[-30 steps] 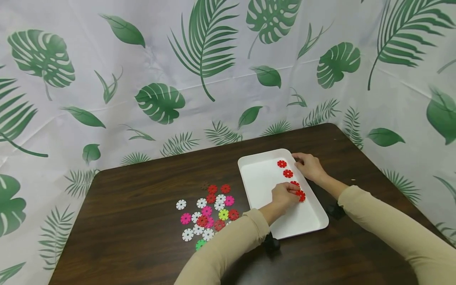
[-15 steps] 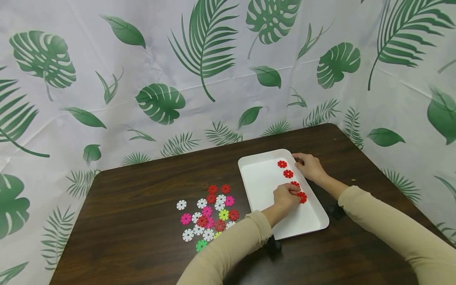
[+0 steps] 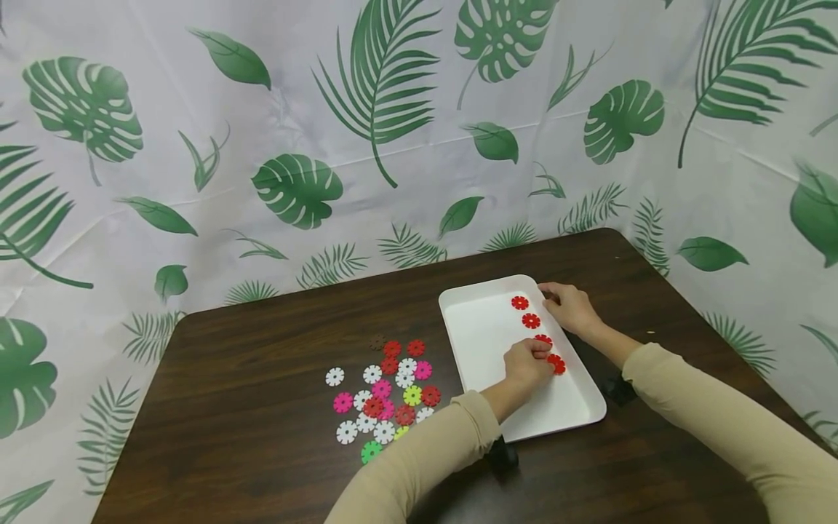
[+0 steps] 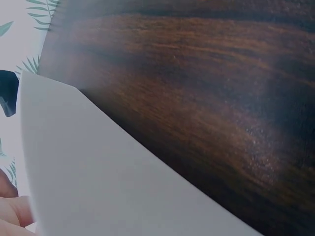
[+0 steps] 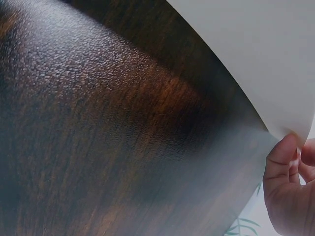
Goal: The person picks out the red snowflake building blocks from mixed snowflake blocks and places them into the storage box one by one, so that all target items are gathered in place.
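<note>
A white tray (image 3: pixel 484 327) lies on the table, with several red notched plastic discs (image 3: pixel 531 321) in a row along its right side. My left hand (image 3: pixel 526 366) reaches over the tray with curled fingers at the left edge of the nearest red disc (image 3: pixel 557 364). It partly covers the disc above that one, and the thumb is hidden in the head view. At the tray's far right edge, my right hand (image 3: pixel 571 309) grips the rim; the right wrist view shows thumb and fingers (image 5: pixel 281 157) pinching it. Only fingertips (image 4: pixel 15 211) show in the left wrist view.
Left of the tray, loose notched discs in white (image 3: pixel 346 432), pink (image 3: pixel 343 402), red (image 3: pixel 416 348), yellow (image 3: pixel 412 395) and green (image 3: pixel 371 452) lie scattered, some overlapping, on the dark wooden table (image 3: pixel 249 407). A leaf-patterned cloth (image 3: pixel 393 109) hangs behind.
My left hand and the nearest red disc have shifted slightly right and toward the tray's near end. My right hand stays on the rim.
</note>
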`<state>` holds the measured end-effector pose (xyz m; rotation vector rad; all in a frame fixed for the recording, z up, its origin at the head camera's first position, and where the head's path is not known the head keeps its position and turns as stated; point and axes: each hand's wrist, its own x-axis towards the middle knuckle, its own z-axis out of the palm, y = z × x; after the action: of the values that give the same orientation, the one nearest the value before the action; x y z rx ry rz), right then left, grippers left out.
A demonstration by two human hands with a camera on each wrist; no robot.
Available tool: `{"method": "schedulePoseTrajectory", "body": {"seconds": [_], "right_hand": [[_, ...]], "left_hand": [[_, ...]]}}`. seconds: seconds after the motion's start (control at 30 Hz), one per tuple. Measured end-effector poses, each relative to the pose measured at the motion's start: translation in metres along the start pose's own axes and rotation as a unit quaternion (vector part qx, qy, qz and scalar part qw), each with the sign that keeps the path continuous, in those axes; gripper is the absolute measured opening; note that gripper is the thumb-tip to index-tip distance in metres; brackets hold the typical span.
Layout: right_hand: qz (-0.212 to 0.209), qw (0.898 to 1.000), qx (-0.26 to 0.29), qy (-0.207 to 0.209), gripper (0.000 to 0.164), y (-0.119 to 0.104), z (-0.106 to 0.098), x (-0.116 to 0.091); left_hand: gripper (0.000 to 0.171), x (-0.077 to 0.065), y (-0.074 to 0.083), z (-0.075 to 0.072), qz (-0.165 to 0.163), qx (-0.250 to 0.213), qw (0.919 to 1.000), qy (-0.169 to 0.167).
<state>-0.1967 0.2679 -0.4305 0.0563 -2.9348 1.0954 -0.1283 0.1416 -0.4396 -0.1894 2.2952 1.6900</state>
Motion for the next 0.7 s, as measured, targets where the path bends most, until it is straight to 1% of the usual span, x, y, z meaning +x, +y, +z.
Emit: {"method": "schedulePoseTrajectory", "body": {"seconds": [0.2,0.43,0.6,0.7], "right_hand": [[0.008,1.000,0.004,-0.005,0.038,0.000,0.000,0.000],[0.007,1.000,0.004,-0.002,0.038,0.001,0.000,0.001],[0.005,1.000,0.003,-0.008,0.039,0.001,0.000,0.000],[0.003,1.000,0.003,-0.007,0.039,0.001,0.000,0.000]], "left_hand": [[0.027,-0.003,0.002,-0.002,0.000,-0.006,1.0000,-0.005],[0.028,-0.007,0.003,-0.009,0.018,0.011,0.9998,-0.001],[0.028,-0.010,0.003,-0.016,0.010,-0.003,0.9999,-0.012],[0.029,-0.011,0.004,-0.021,0.003,-0.020,0.9995,-0.023]]}}
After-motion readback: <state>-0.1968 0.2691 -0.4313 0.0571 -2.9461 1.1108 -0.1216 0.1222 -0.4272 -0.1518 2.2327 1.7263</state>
